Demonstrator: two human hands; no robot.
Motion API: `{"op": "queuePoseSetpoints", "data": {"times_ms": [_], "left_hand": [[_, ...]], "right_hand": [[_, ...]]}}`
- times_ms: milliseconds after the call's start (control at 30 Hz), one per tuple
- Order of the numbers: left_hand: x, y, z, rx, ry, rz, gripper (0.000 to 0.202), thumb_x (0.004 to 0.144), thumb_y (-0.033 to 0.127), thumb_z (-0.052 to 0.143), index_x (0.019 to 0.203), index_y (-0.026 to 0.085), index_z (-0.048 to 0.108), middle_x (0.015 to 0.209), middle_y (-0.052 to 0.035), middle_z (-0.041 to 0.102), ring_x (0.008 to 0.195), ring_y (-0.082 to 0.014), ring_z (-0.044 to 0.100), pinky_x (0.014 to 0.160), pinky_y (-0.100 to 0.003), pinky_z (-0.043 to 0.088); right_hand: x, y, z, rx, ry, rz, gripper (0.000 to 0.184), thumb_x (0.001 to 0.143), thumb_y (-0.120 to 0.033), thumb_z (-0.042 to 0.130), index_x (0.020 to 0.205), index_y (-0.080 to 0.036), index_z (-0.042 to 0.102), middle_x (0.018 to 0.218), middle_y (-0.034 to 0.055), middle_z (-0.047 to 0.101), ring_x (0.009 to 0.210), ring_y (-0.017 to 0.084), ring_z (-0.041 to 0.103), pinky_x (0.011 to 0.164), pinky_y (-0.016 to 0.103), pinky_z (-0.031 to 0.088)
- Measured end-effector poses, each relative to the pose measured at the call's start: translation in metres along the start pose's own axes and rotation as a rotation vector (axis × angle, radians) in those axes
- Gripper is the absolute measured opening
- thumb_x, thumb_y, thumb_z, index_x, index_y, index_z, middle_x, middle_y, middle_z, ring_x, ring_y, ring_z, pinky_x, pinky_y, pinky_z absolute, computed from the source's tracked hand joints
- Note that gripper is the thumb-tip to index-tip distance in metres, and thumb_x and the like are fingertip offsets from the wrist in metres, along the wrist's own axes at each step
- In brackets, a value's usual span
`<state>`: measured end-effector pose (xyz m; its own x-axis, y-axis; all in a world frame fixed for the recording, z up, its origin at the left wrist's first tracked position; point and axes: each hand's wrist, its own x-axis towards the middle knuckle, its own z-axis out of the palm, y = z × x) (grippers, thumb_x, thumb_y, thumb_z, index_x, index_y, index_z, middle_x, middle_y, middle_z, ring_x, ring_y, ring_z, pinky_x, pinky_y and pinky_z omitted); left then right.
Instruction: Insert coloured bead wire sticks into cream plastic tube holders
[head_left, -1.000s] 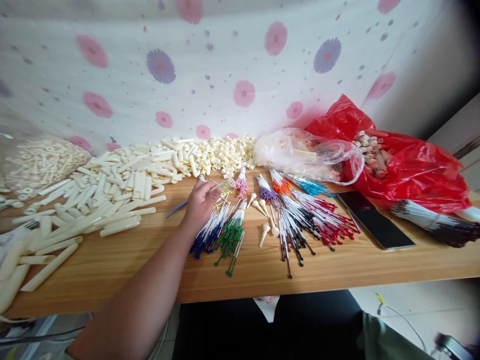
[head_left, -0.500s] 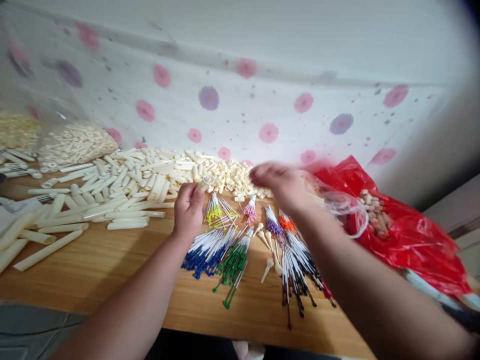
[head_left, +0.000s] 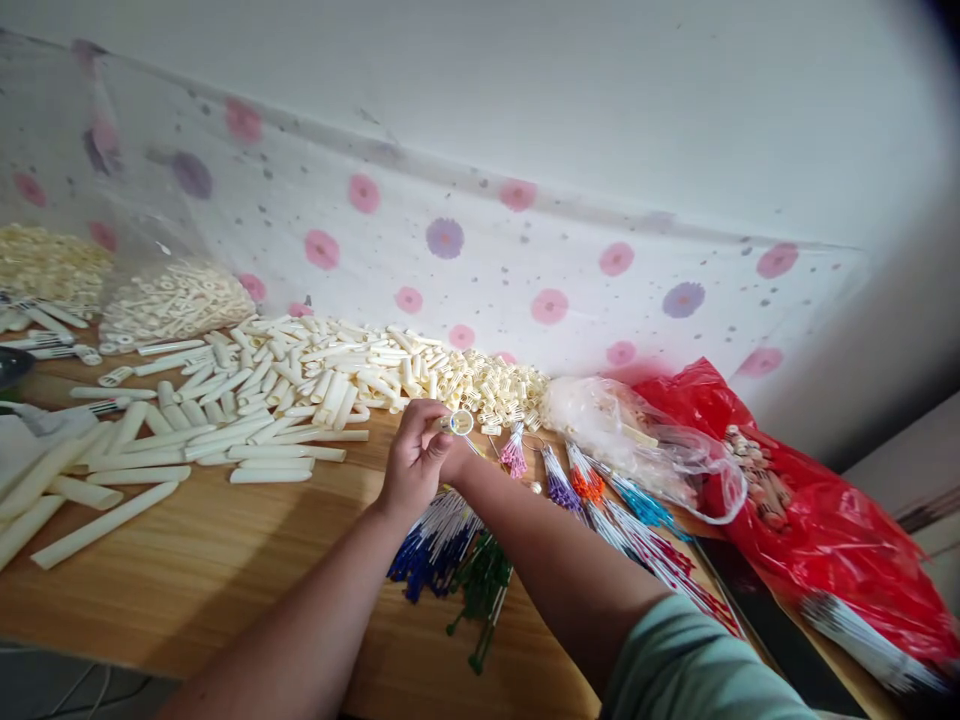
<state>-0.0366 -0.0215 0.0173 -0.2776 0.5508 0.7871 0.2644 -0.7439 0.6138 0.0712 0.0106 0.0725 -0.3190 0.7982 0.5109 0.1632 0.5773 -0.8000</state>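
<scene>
My left hand (head_left: 411, 462) is closed in a pinch on a small clear tube piece (head_left: 459, 423), held just above the wooden table (head_left: 187, 570). My right hand (head_left: 459, 466) meets it from beneath; only its wrist shows and its fingers are hidden behind the left hand. Under my forearms lie bundles of thin white sticks with coloured tips: blue (head_left: 429, 548), green (head_left: 486, 590), pink (head_left: 514, 456), purple (head_left: 559, 489) and orange (head_left: 585, 483).
A heap of cream tubes (head_left: 300, 380) and small ribbed cream pieces (head_left: 491, 388) lies behind my hands. A clear plastic bag (head_left: 645, 450) and a red plastic bag (head_left: 817, 535) sit at the right. A bag of cream rings (head_left: 176, 300) is at the back left, before a flowered cloth (head_left: 450, 250).
My right hand came into view from the right and closed in under my left hand. My left hand lifted the clear piece slightly. The camera tilted up and left.
</scene>
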Motion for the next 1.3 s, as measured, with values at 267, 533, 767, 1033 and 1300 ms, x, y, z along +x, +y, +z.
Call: {"op": "queuePoseSetpoints", "data": {"times_ms": [267, 533, 767, 1033, 1300], "left_hand": [[-0.005, 0.010, 0.007, -0.070, -0.142, -0.039, 0.036, 0.084, 0.056, 0.046, 0.089, 0.022, 0.053, 0.082, -0.0035, 0.054, 0.080, -0.0186, 0.054, 0.075, -0.033, 0.046], [-0.016, -0.002, 0.025, 0.086, -0.359, -0.019, 0.032, 0.081, 0.051, 0.054, 0.091, 0.021, 0.057, 0.083, -0.0036, 0.053, 0.079, -0.0185, 0.054, 0.072, -0.032, 0.045], [-0.018, -0.017, 0.030, 0.192, -0.442, 0.014, 0.031, 0.080, 0.050, 0.056, 0.091, 0.021, 0.058, 0.085, -0.0044, 0.056, 0.083, -0.0193, 0.055, 0.077, -0.032, 0.045], [-0.016, -0.017, 0.029, 0.177, -0.480, 0.049, 0.026, 0.082, 0.043, 0.057, 0.095, 0.021, 0.058, 0.088, -0.0043, 0.056, 0.086, -0.0184, 0.053, 0.078, -0.031, 0.043], [-0.014, -0.015, 0.031, 0.207, -0.501, 0.063, 0.028, 0.082, 0.046, 0.056, 0.093, 0.020, 0.059, 0.086, -0.0034, 0.056, 0.083, -0.0177, 0.053, 0.077, -0.029, 0.042]], "right_hand": [[-0.030, 0.011, -0.069, -0.027, 0.052, -0.008, 0.032, 0.080, -0.031, 0.059, 0.110, -0.020, 0.057, 0.080, 0.0031, 0.069, 0.061, 0.013, 0.061, 0.053, 0.026, 0.049], [-0.098, -0.014, -0.119, -0.444, -0.049, -0.285, 0.018, 0.084, -0.024, 0.060, 0.099, -0.023, 0.068, 0.077, 0.0024, 0.071, 0.063, 0.014, 0.064, 0.055, 0.025, 0.048], [-0.100, 0.008, -0.126, -0.544, -0.090, -0.233, 0.019, 0.089, -0.030, 0.052, 0.097, -0.021, 0.067, 0.076, 0.0032, 0.069, 0.064, 0.014, 0.063, 0.055, 0.025, 0.046], [-0.105, 0.004, -0.127, -0.520, -0.062, -0.181, 0.017, 0.088, -0.027, 0.052, 0.095, -0.020, 0.067, 0.073, 0.0031, 0.067, 0.062, 0.014, 0.060, 0.056, 0.024, 0.044], [-0.106, 0.006, -0.122, -0.539, -0.033, -0.192, 0.017, 0.088, -0.024, 0.052, 0.095, -0.018, 0.067, 0.073, 0.0035, 0.066, 0.065, 0.013, 0.060, 0.059, 0.023, 0.044]]}}
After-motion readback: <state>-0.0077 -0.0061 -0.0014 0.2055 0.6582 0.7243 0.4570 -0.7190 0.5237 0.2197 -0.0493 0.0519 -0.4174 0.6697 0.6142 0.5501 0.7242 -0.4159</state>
